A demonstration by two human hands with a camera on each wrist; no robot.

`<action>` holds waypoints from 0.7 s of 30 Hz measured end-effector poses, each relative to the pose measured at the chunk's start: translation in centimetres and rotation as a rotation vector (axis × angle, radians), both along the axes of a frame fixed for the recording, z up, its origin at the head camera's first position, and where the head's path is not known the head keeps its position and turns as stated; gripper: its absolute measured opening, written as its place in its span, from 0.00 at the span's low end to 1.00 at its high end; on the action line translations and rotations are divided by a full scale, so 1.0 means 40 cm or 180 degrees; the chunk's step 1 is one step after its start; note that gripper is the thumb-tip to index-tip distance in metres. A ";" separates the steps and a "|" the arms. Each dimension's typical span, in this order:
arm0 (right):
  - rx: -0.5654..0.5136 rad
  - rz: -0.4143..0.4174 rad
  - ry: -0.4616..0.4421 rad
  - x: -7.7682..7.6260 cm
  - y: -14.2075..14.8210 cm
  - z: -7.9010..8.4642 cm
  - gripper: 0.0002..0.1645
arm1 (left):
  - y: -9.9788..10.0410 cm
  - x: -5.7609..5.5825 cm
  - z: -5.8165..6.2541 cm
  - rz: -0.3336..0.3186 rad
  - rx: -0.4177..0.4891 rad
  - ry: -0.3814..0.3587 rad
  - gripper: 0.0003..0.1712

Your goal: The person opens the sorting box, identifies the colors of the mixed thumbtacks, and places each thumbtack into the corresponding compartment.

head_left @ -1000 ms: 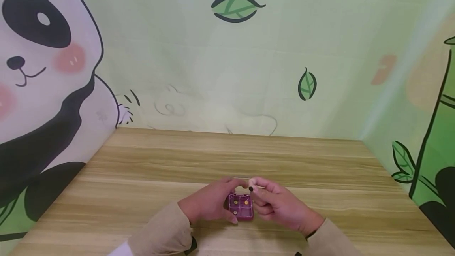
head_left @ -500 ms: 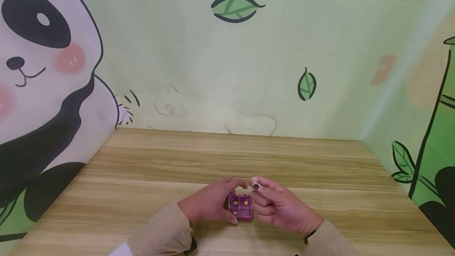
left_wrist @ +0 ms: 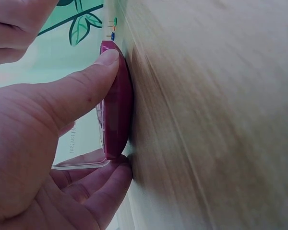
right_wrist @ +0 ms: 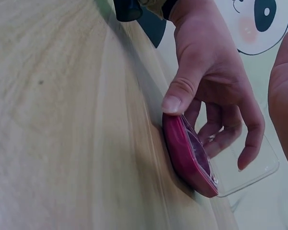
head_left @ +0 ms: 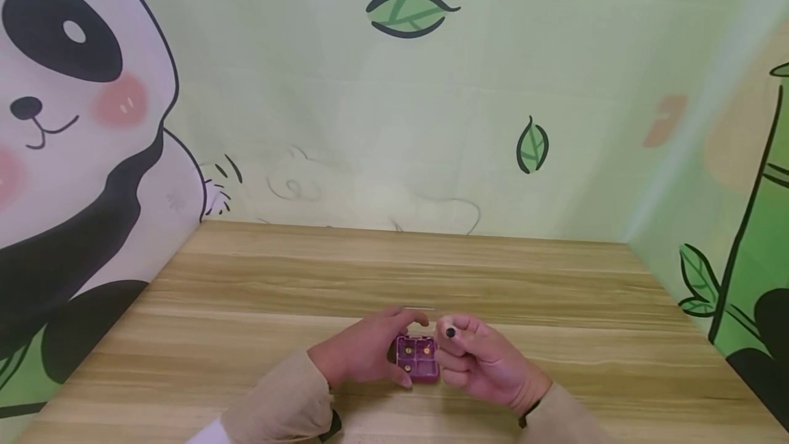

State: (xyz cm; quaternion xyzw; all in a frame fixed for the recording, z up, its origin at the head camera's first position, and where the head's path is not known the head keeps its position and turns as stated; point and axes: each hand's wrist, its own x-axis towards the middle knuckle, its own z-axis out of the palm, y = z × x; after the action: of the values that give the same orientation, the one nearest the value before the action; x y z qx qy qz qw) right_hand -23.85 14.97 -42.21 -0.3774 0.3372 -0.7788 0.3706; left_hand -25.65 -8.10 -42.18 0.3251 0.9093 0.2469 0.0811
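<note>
A small purple box with four-part compartments and a raised clear lid stands on the table. Small round yellowish pieces lie in three of its compartments; the near right one shows none. My left hand grips the box, thumb on the front wall and other fingers behind it and by the lid. Just right of the box, my right hand pinches a small round black thing between thumb and forefinger, its other fingers curled in. What kind of thing it is cannot be made out.
Beyond the box in the left wrist view, a few tiny coloured pushpins stand points up; in the head view they are not visible. The wooden table meets a printed panda cloth at the back and sides.
My right hand has drawn slightly right and down, away from the lid, and turned so that the black thing faces up more. The left hand and the box have stayed put.
</note>
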 end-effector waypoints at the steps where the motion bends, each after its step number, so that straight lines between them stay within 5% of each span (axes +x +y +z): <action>1: -0.0009 0.0004 -0.0001 0.001 -0.001 -0.001 0.20 | 0.000 0.000 0.001 -0.0004 0.0000 -0.0005 0.49; 21: -0.0245 0.0287 -0.0055 0.015 -0.016 -0.004 0.14 | 0.000 0.001 0.001 -0.0051 0.0028 0.0026 0.49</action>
State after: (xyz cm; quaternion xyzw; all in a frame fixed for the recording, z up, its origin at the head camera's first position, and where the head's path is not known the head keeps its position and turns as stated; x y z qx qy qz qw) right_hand -23.27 14.33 -42.39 -0.3994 0.2864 -0.7769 0.3934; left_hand -25.61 -8.11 -42.16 0.3337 0.9059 0.2489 0.0780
